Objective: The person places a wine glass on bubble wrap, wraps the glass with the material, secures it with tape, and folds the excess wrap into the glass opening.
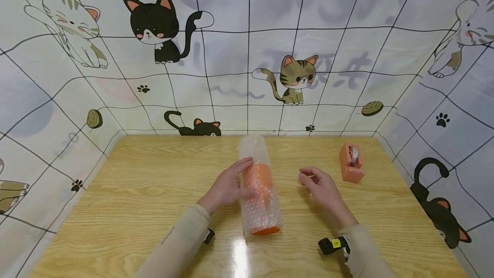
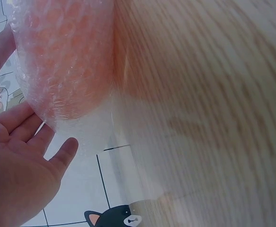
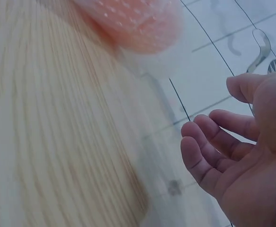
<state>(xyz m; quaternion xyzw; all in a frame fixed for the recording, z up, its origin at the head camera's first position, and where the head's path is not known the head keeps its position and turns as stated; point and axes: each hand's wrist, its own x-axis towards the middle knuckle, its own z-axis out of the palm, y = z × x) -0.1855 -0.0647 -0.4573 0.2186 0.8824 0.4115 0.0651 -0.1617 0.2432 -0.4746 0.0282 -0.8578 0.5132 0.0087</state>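
Note:
A long orange object (image 1: 257, 177) lies wrapped in clear bubble wrap (image 1: 252, 147) on the wooden table. Its orange near end faces me, and the wrap hides its exact kind. My left hand (image 1: 227, 185) rests on the left side of the bundle, with thumb and fingers spread against the wrap. In the left wrist view, some fingertips of the left hand (image 2: 24, 175) disappear behind the bubble wrap (image 2: 66, 61). To the right of the bundle, apart from it, my right hand (image 1: 322, 188) hovers with loosely bent fingers and holds nothing. The right wrist view shows that hand (image 3: 242, 156) empty too.
A pink tape dispenser (image 1: 351, 173) with a roll of tape stands at the right of the table (image 1: 162, 175), beyond my right hand. White cloth (image 1: 227, 55) printed with cats and grid lines surrounds the back and sides. Dark wrist devices (image 1: 329, 246) show under both sleeves.

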